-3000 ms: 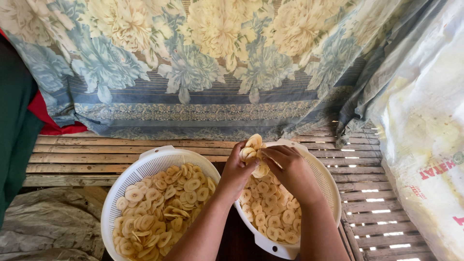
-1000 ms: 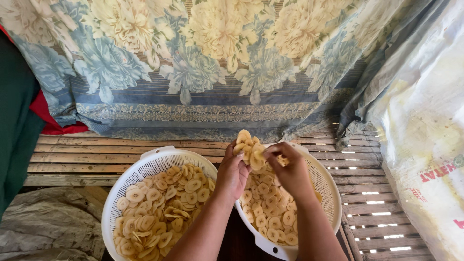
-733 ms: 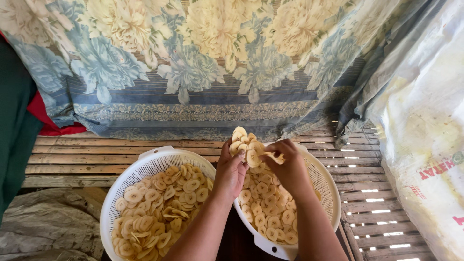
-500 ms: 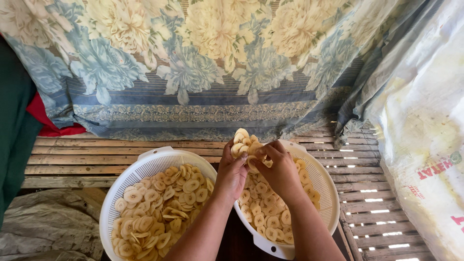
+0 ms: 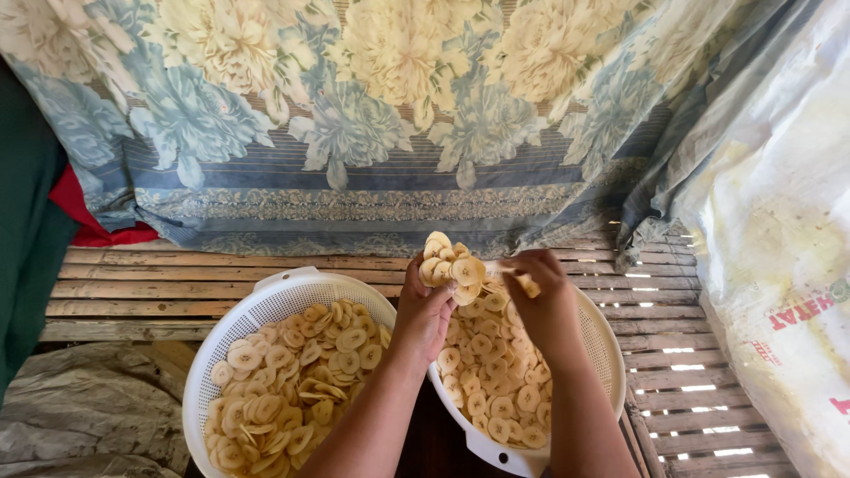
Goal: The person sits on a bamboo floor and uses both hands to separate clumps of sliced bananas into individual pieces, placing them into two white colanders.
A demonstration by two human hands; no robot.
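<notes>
Two white perforated plastic baskets stand side by side on a slatted wooden platform. The left basket [image 5: 266,305] is full of pale yellow round banana slices [image 5: 283,381]. The right basket [image 5: 602,354] holds more slices [image 5: 491,381]. My left hand [image 5: 425,310] is raised above the gap between them, closed on a stack of slices [image 5: 450,265]. My right hand [image 5: 540,296] is beside it over the right basket, pinching one slice [image 5: 527,283] between its fingertips.
A blue and cream flowered cloth [image 5: 381,124] hangs across the back. A large translucent plastic sack [image 5: 779,230] stands at the right. The slatted wooden platform [image 5: 159,288] has gaps. Grey sheeting [image 5: 71,425] lies at the lower left, with dark green and red fabric [image 5: 35,204] at the left edge.
Both hands stayed above the baskets. My right hand has kept working slices off the stack in my left hand, and it shifted a little left and back.
</notes>
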